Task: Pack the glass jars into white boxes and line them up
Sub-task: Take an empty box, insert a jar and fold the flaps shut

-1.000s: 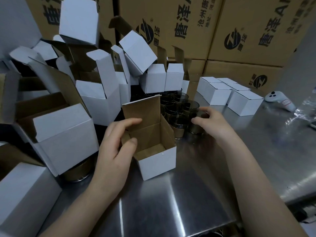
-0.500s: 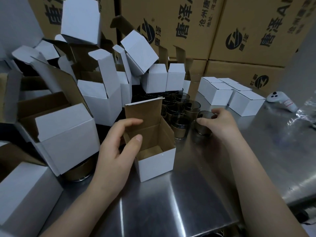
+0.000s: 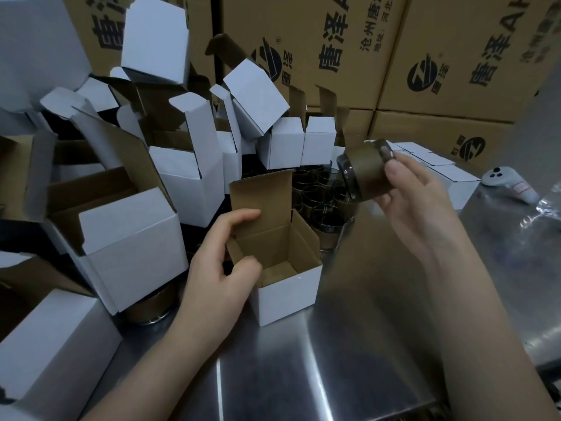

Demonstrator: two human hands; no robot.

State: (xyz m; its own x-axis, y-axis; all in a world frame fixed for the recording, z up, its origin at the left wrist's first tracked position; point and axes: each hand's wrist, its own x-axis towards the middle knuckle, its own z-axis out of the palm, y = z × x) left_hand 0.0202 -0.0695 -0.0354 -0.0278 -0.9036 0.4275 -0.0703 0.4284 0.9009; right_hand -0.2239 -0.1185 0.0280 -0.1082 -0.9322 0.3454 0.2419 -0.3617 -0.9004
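An open white box (image 3: 288, 294) with a brown inside stands on the steel table, its lid flap upright. My left hand (image 3: 217, 271) grips its left wall, thumb inside and fingers on the flap. My right hand (image 3: 416, 205) holds a dark glass jar (image 3: 365, 171) tilted on its side in the air, up and to the right of the box. Several more glass jars (image 3: 318, 196) stand clustered behind the box. A row of closed white boxes (image 3: 455, 183) sits at the right rear, partly hidden by my right hand.
A heap of open white boxes (image 3: 133, 238) fills the left side, with a jar (image 3: 148, 308) under one. Large brown cartons (image 3: 425, 56) wall off the back. A white controller (image 3: 504, 183) and clear plastic (image 3: 549, 205) lie at the far right. Steel table (image 3: 349, 360) spreads in front.
My right hand has lifted one jar off the cluster and raised it, tilted, above and right of the open box. My left hand has kept its hold on the box.
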